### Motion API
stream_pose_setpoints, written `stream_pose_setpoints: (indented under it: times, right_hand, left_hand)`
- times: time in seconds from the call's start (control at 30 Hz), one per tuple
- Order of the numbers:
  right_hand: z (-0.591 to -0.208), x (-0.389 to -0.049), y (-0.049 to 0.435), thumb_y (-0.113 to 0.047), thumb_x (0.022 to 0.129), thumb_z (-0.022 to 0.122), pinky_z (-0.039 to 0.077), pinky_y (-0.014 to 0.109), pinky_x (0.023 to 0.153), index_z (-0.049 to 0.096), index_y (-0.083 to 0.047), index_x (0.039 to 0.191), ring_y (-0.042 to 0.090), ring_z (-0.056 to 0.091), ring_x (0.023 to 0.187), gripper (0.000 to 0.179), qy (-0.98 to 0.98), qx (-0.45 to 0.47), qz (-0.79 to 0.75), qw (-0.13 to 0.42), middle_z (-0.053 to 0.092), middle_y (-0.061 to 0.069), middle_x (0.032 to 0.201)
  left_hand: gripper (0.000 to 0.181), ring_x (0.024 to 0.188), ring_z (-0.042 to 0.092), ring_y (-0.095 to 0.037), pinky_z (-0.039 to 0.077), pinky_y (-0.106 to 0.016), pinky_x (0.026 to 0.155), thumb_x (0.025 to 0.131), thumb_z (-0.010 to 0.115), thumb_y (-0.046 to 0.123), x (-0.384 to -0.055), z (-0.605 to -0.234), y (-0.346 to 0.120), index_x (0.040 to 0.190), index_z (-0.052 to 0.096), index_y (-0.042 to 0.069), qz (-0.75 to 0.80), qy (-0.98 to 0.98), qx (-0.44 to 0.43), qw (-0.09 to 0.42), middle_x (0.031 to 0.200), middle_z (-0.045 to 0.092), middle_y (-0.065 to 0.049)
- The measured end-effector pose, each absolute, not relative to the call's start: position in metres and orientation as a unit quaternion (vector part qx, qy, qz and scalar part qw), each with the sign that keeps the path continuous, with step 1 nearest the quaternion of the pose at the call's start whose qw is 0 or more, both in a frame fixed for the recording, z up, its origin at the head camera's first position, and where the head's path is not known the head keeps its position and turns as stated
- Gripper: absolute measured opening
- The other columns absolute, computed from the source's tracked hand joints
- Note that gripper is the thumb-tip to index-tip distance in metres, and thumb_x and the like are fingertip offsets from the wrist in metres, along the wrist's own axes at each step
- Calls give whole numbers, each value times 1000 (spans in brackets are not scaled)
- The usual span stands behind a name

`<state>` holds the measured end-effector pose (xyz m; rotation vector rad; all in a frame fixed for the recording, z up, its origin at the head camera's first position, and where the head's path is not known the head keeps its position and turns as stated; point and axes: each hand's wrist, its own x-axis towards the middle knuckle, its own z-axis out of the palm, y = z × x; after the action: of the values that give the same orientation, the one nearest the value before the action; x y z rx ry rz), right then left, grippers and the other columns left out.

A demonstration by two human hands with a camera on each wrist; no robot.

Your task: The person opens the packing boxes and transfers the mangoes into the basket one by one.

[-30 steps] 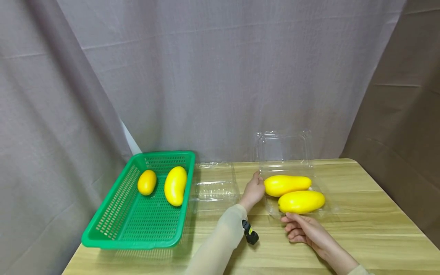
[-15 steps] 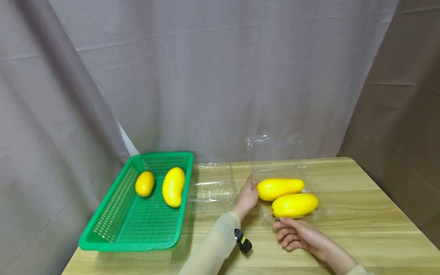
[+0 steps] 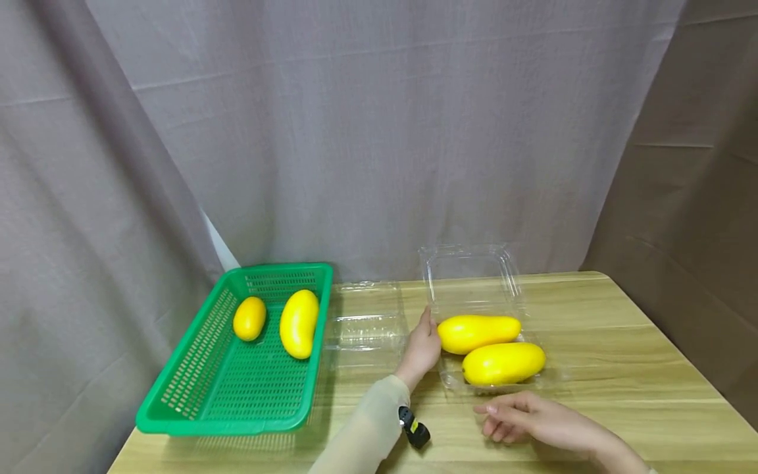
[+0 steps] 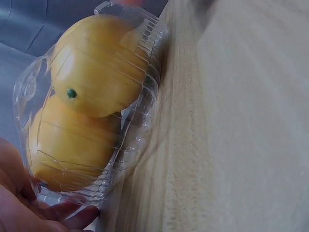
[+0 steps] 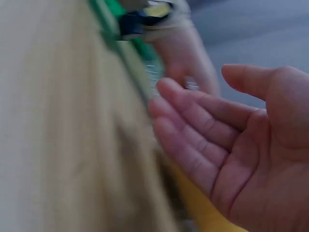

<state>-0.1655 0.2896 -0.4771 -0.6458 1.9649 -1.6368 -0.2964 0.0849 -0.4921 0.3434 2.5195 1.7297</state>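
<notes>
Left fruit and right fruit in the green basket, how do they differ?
The left fruit is smaller than the right fruit. The left fruit is oval, the right fruit curved. The left fruit looks more orange, the right fruit brighter yellow. Both lie in the green basket.

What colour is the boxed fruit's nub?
The nub is green, clearest in the left wrist view.

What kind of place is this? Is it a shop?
I can't be sure, but it looks more like a curtained-off work table than a shop. There's a wood-grain table in front of plain grey curtains, with a green basket and clear plastic box holding yellow fruits.
</notes>
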Motion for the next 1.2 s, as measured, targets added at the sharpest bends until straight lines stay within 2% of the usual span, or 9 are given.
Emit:
stream_pose_setpoints:
  times: [0.17, 0.33, 0.4, 0.47, 0.67, 0.9, 1.03, 1.13, 1.2]
  right_hand:
    - [-455, -170, 310, -10, 109, 42, 60, 36, 76, 56, 18, 129, 20, 69, 87, 37, 788, -211, -572, 82, 70, 19, 101]
    - [-452, -176, 331, -23, 107, 53, 57, 27, 63, 62, 11, 125, 13, 65, 74, 40, 850, -21, -509, -135, 71, -1, 87]
    - [-458, -180, 340, -33, 105, 56, 53, 23, 62, 65, 6, 125, 6, 60, 75, 45, 862, 51, -473, -176, 68, -13, 88]
    - [-466, -185, 347, -39, 103, 58, 47, 21, 64, 66, 1, 126, 1, 54, 78, 47, 872, 96, -437, -197, 66, -16, 93]
    - [-490, -198, 355, -38, 103, 57, 39, 21, 66, 59, 4, 135, 8, 45, 89, 53, 889, 106, -401, -192, 59, 24, 126]
    - [-500, -203, 349, -38, 107, 48, 44, 20, 69, 44, 10, 145, 30, 52, 107, 61, 896, 93, -417, -119, 54, 31, 131]
    - [-502, -206, 344, -35, 109, 40, 46, 42, 89, 35, 13, 148, 44, 49, 118, 61, 892, 88, -432, -96, 49, 36, 135]
    - [-502, -208, 341, -35, 110, 32, 38, 61, 99, 29, 13, 150, 51, 42, 126, 63, 887, 88, -448, -72, 42, 38, 141]
    - [-502, -209, 341, -37, 110, 29, 33, 65, 103, 26, 11, 152, 53, 37, 131, 64, 882, 91, -458, -58, 37, 38, 145]
  left_hand:
    - [50, 128, 53, -30, 37, -48, 113, 110, 33, 15, -296, -492, 86, 157, 27, -2, 564, 819, 105, 31, 147, 52, -19]
    - [50, 132, 51, -32, 36, -48, 114, 110, 33, 15, -296, -493, 88, 156, 28, -2, 564, 819, 106, 31, 148, 50, -19]
    - [50, 135, 49, -33, 36, -48, 114, 110, 33, 16, -296, -493, 88, 156, 29, -2, 562, 820, 106, 30, 149, 50, -19]
    - [50, 135, 49, -34, 35, -48, 114, 110, 33, 16, -296, -494, 88, 156, 29, -2, 563, 820, 105, 31, 148, 51, -19]
    - [49, 134, 50, -32, 36, -47, 114, 110, 35, 16, -294, -497, 90, 155, 31, -2, 555, 826, 101, 22, 144, 55, -18]
    - [48, 133, 49, -37, 37, -49, 112, 111, 33, 22, -292, -501, 90, 153, 36, -2, 530, 840, 114, -13, 143, 51, -23]
    - [53, 134, 47, -37, 38, -49, 112, 111, 35, 28, -292, -502, 90, 152, 36, -4, 520, 843, 128, -43, 146, 43, -23]
    - [59, 141, 38, -37, 35, -50, 114, 110, 39, 32, -290, -502, 90, 154, 30, -5, 515, 843, 139, -65, 157, 29, -23]
    - [62, 146, 30, -37, 32, -51, 116, 108, 44, 32, -288, -501, 89, 156, 26, -4, 506, 846, 152, -74, 161, 22, -22]
